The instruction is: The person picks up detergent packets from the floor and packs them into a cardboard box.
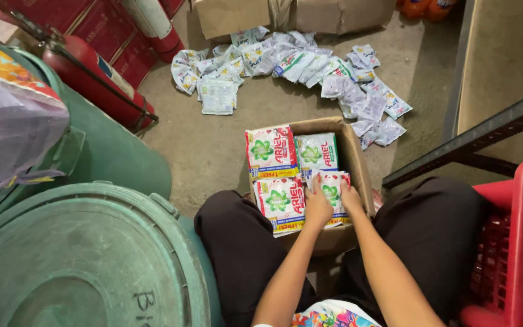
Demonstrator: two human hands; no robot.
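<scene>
An open cardboard box (358,158) sits on the floor between my knees, packed with white, green and red sachet packs. My left hand (317,206) and my right hand (351,200) are side by side, both gripping the near right sachet pack (332,184) in the box. Another pack (281,204) lies to its left. Two more packs (272,151) (316,152) lie flat behind them.
A heap of loose pale sachets (310,66) spreads over the concrete floor beyond the box. Green lidded bins (80,254) stand at left, with a red fire extinguisher (98,82) behind. A red plastic crate (519,242) is at right, a dark metal rail (473,139) above it.
</scene>
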